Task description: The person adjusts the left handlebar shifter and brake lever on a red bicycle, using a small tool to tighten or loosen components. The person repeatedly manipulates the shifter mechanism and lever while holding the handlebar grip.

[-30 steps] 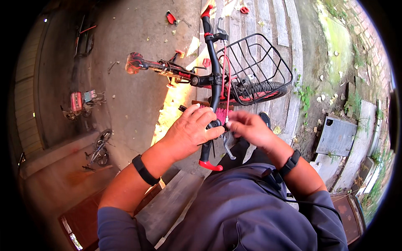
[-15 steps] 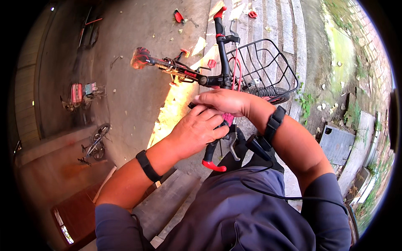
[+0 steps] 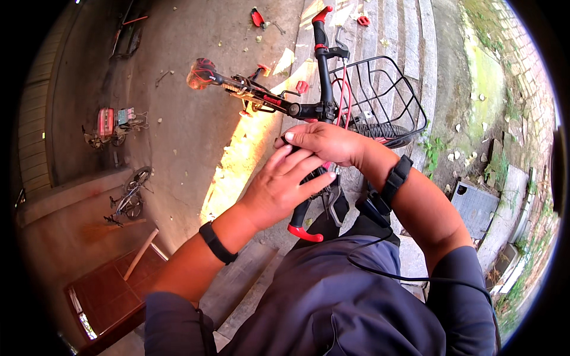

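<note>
My right hand is closed, thumb pressed on a small black part too covered to name. My left hand reaches in from below with its fingers stretched and its thumb spread apart; its far fingertips meet the black part, some of them hidden under the right hand. Both hands are above the near side of the handlebar of a black and red bicycle. Below them show the near grip's red end and a grey brake lever. The hands hide the bar's near half.
A black wire basket is on the bicycle's front. A red and black piece and a red pedal lie beyond. Another bicycle and a brown tabletop are at left. A black cable crosses my body.
My left thumb and fingers have spread out from a more curled position. The black part and the right thumb have shifted slightly to the right. The view has moved a little.
</note>
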### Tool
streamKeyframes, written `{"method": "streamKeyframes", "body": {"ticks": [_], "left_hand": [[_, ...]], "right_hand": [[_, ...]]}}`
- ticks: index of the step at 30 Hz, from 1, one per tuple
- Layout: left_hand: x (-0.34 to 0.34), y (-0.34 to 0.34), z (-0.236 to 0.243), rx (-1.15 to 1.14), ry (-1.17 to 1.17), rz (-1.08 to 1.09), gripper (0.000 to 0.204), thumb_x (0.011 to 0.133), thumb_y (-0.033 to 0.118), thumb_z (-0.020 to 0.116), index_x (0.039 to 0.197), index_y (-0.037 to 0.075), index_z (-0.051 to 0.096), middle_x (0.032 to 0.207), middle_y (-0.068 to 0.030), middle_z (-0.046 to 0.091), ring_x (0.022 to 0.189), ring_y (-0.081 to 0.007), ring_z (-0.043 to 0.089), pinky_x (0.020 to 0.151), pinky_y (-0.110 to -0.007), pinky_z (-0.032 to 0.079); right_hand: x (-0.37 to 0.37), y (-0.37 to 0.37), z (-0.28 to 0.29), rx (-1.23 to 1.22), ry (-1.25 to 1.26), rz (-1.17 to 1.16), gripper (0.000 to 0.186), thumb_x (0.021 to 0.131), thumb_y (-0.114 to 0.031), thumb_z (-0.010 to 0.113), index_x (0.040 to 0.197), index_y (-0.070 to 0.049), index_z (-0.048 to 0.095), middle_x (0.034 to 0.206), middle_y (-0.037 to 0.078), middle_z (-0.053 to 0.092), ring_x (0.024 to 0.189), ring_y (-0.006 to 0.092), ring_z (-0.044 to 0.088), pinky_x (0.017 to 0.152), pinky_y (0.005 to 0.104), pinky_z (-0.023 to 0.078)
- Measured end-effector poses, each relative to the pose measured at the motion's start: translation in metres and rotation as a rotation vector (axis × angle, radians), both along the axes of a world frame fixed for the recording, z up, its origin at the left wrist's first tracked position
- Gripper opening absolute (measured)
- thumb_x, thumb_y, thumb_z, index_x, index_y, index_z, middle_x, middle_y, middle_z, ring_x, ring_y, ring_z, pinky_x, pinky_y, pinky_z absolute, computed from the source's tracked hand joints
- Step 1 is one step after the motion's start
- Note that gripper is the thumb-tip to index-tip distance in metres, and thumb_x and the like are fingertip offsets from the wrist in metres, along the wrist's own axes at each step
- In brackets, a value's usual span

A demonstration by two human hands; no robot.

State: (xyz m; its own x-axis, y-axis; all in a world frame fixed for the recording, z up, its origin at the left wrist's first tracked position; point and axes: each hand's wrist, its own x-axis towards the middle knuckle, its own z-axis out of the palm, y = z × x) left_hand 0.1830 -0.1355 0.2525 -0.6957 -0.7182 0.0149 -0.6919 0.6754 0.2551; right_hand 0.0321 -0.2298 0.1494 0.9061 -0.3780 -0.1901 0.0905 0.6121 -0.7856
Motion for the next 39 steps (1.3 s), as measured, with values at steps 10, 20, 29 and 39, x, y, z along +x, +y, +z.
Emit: {"method": "streamKeyframes", "body": {"ticks": [10,20,29,39], "left_hand": [[-0.028,0.064,-0.004,0.754,0.757,0.965,0.089,0.079,0.02,0.08,0.148,-0.002,0.029,0.131,-0.0219,0.049,0.117,-0.0304,0.055,0.091,-0.038,0.049],[-0.051,0.049,-0.049,0.372,0.686,1.036,0.086,0.077,0.01,0.084,0.14,-0.009,0.029,0.124,-0.02,0.054,0.111,-0.0191,0.059,0.092,-0.033,0.052],[-0.019,0.043,-0.036,0.737,0.779,0.849,0.072,0.077,0.009,0.081,0.139,-0.004,0.047,0.125,-0.018,0.061,0.116,-0.0238,0.062,0.1,-0.038,0.05],[-0.005,-0.002,0.01,0.798,0.331,0.461,0.069,0.073,0.008,0.079,0.137,0.002,0.056,0.122,-0.0134,0.066,0.113,-0.0253,0.064,0.101,-0.036,0.049]], "right_hand": [[-0.002,0.002,0.012,-0.152,0.137,0.001,0.04,0.107,-0.033,0.053,0.124,0.001,0.067,0.104,0.004,0.069,0.098,0.0124,0.063,0.093,0.0298,0.05],[-0.008,0.006,0.002,-0.139,0.086,-0.11,0.037,0.107,-0.031,0.052,0.119,0.0,0.068,0.101,0.003,0.068,0.095,0.0121,0.061,0.091,0.0293,0.05],[-0.055,0.021,0.018,-0.148,0.016,-0.26,0.033,0.107,-0.037,0.052,0.117,-0.008,0.065,0.105,-0.003,0.064,0.093,0.0049,0.055,0.08,0.0233,0.045],[-0.105,0.07,0.02,-0.142,0.023,-0.431,0.022,0.101,-0.014,0.063,0.12,-0.002,0.064,0.105,-0.002,0.062,0.099,0.0068,0.057,0.089,0.0274,0.049]]}}
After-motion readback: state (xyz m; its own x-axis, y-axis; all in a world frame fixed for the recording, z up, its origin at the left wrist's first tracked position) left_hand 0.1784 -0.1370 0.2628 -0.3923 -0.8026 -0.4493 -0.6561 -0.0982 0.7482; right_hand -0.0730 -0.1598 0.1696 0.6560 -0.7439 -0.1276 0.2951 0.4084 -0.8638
